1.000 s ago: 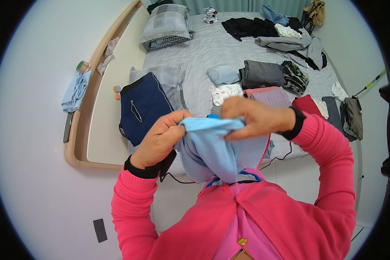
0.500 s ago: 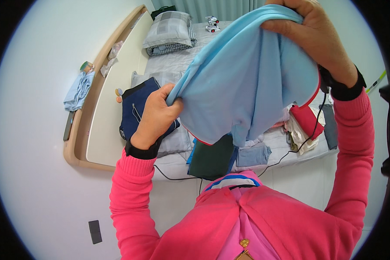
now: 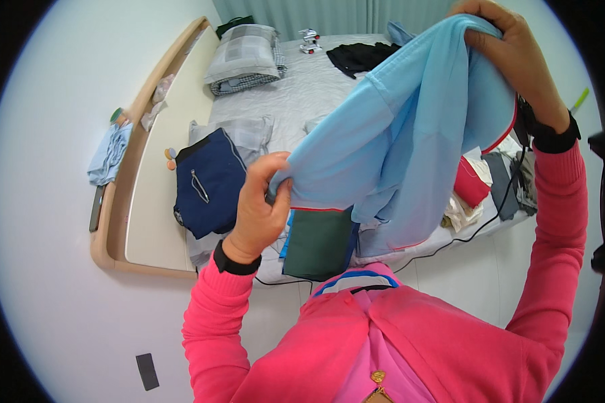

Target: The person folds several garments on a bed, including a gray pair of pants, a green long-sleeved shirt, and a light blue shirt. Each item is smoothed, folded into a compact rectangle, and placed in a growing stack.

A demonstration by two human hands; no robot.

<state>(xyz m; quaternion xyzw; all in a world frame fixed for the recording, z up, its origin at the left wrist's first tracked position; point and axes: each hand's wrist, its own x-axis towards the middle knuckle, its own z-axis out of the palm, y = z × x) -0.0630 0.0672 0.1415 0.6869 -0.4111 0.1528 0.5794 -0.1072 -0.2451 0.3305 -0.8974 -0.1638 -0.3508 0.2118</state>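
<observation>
A light blue garment with red edging [image 3: 410, 127] hangs stretched between my hands above the bed, its exact kind hard to make out. My left hand [image 3: 259, 208] pinches its lower left end between thumb and fingers. Higher up on the right, my right hand [image 3: 511, 54] grips the top of the cloth, which drops in loose folds below it. Beneath the garment lies a folded dark green garment [image 3: 319, 242] at the bed's near edge. A folded navy garment with a zipped pocket [image 3: 208, 181] rests left of my left hand.
Behind are a plaid pillow [image 3: 245, 57], a small white toy [image 3: 309, 41] and a black garment [image 3: 356, 59]. Folded red cloth [image 3: 472, 183] and grey cloth [image 3: 501, 185] lie on the right. A black cable [image 3: 450, 240] runs along the near edge. The headboard [image 3: 171, 134] stands left.
The garment has turned and shifted right, now showing a seam and a hanging sleeve-like part. My left hand has moved right and down, my right hand a little right. More bed shows behind.
</observation>
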